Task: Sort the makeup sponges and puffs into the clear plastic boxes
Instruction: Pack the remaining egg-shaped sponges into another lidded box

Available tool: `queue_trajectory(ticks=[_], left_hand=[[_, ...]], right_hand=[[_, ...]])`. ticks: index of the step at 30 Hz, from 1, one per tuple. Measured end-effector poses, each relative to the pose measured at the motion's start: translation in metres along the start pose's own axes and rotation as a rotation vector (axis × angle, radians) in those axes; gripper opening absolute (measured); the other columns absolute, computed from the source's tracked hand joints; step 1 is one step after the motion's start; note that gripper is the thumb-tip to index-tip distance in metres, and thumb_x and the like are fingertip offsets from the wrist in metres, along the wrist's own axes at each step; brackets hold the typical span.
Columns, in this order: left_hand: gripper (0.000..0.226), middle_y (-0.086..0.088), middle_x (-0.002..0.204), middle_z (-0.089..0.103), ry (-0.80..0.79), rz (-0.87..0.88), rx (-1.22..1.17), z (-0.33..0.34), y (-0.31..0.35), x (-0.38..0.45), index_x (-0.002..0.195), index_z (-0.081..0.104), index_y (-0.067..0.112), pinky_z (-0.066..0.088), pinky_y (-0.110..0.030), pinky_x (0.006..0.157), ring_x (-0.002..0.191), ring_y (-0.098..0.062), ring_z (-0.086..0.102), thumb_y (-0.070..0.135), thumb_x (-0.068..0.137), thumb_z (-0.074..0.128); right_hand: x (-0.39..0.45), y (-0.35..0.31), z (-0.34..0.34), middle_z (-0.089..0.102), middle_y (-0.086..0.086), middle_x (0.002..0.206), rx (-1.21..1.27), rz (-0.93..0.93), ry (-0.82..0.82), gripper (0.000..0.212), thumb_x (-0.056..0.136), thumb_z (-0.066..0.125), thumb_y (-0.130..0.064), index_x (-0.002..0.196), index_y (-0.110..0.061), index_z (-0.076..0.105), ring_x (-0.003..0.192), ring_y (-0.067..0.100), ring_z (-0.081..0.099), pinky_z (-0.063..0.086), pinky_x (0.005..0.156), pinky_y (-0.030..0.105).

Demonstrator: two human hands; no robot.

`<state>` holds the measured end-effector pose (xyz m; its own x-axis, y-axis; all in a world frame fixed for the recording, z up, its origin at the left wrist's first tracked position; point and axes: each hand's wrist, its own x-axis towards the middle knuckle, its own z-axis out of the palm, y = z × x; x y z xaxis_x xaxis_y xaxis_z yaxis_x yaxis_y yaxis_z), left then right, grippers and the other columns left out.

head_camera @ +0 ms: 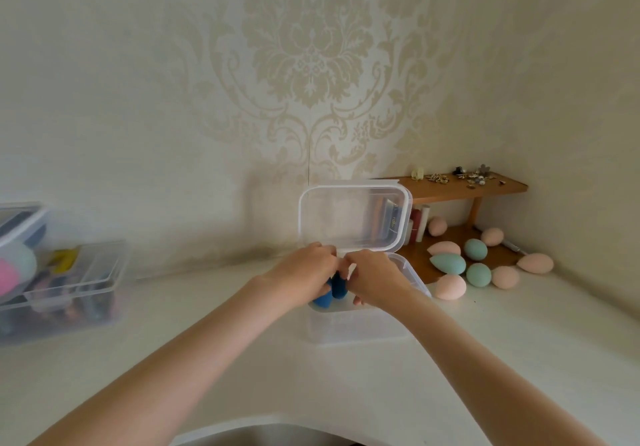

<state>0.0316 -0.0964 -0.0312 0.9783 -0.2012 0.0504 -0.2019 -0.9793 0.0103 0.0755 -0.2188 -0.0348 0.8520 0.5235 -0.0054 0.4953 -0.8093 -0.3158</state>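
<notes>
Both hands, left hand and right hand, grip blue sponges (over the open box).

Two forearms are seen, bare from the lower frame edge to the wrists; no sleeves are worn. No rings, bracelets or watch are seen on the left hand or the right hand. The fingernails are too small to be judged.

Both hands, left hand and right hand, grip dark blue sponges over the open clear box, lid upright. Pink and teal sponges lie at the table's right rear corner.
</notes>
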Motion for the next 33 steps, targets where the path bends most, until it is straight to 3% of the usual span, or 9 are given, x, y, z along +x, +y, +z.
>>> queue_trajectory(ticks=[4,7,12,16,20,23,26,29,33], left_hand=[[0.040,-0.005,0.123,0.051,-0.053,-0.030,-0.037,0.001,-0.001,0.009,0.125,0.052,0.021,0.035,-0.027,0.083,0.116,-0.023,0.045,0.003,0.090,0.046],[0.039,-0.002,0.128,0.048,-0.054,-0.037,-0.021,0.003,0.000,0.007,0.125,0.051,0.020,0.036,-0.029,0.085,0.115,-0.023,0.043,0.003,0.091,0.046],[0.040,0.003,0.129,0.049,0.021,-0.028,-0.085,0.007,-0.002,0.004,0.123,0.054,0.018,0.033,-0.024,0.082,0.113,-0.021,0.042,-0.001,0.089,0.047],[0.040,0.003,0.129,0.049,0.025,-0.028,-0.085,0.008,-0.002,0.005,0.123,0.054,0.018,0.030,-0.022,0.079,0.113,-0.021,0.042,-0.001,0.089,0.047],[0.040,0.003,0.131,0.047,-0.006,-0.037,-0.072,0.007,-0.002,0.007,0.123,0.053,0.018,0.030,-0.023,0.078,0.112,-0.022,0.043,-0.001,0.089,0.044],[0.041,0.004,0.131,0.047,-0.040,-0.035,-0.080,0.004,-0.001,0.007,0.122,0.052,0.017,0.034,-0.026,0.081,0.107,-0.020,0.042,-0.003,0.089,0.041],[0.041,0.005,0.132,0.049,-0.048,-0.036,-0.079,0.003,-0.002,0.006,0.122,0.052,0.017,0.035,-0.027,0.078,0.103,-0.019,0.041,-0.003,0.088,0.041],[0.044,0.003,0.131,0.050,-0.043,-0.025,-0.016,0.002,-0.001,0.006,0.127,0.048,0.018,0.041,-0.033,0.087,0.111,-0.023,0.044,-0.001,0.088,0.045],[0.059,0.003,0.127,0.050,-0.064,0.000,0.015,0.001,-0.001,0.007,0.137,0.033,0.030,0.043,-0.035,0.086,0.109,-0.024,0.046,0.000,0.087,0.045]], right_hand=[[-0.007,0.028,-0.032,0.061,0.004,0.106,0.109,0.065,0.199,0.031,0.092,0.048,-0.003,0.117,-0.018,0.060,0.086,0.018,0.059,0.052,0.074,0.029],[-0.007,0.058,-0.054,0.060,0.009,0.112,-0.104,0.193,0.362,0.029,0.092,0.045,-0.006,0.113,-0.020,0.060,0.096,0.027,0.059,0.053,0.078,0.036],[-0.018,0.096,-0.032,0.041,0.011,0.135,-0.430,0.303,0.002,0.037,0.092,0.046,-0.004,0.127,-0.015,0.051,0.124,0.029,0.042,0.043,0.100,0.035],[-0.026,0.104,-0.034,0.054,0.009,0.123,-0.336,0.293,0.163,0.031,0.094,0.044,-0.007,0.122,-0.015,0.055,0.115,0.029,0.049,0.044,0.090,0.033],[-0.030,0.073,-0.071,0.063,0.009,0.111,0.174,0.207,0.410,0.027,0.094,0.047,-0.019,0.118,-0.015,0.058,0.094,0.027,0.058,0.043,0.071,0.025],[-0.024,0.046,-0.071,0.066,0.003,0.111,0.215,0.000,0.202,0.028,0.091,0.054,-0.022,0.118,-0.019,0.060,0.077,0.017,0.065,0.050,0.076,0.023],[-0.006,0.033,-0.037,0.065,0.008,0.114,0.152,0.033,-0.015,0.032,0.088,0.059,-0.016,0.119,-0.014,0.057,0.075,0.012,0.060,0.049,0.066,0.018],[0.006,0.030,-0.009,0.062,0.007,0.108,0.174,0.120,0.028,0.034,0.083,0.066,-0.019,0.114,-0.013,0.052,0.087,0.020,0.060,0.051,0.076,0.028],[0.010,0.024,0.002,0.065,0.005,0.089,-0.018,0.111,0.146,0.021,0.090,0.054,-0.025,0.102,-0.008,0.060,0.082,0.020,0.060,0.047,0.069,0.026]])
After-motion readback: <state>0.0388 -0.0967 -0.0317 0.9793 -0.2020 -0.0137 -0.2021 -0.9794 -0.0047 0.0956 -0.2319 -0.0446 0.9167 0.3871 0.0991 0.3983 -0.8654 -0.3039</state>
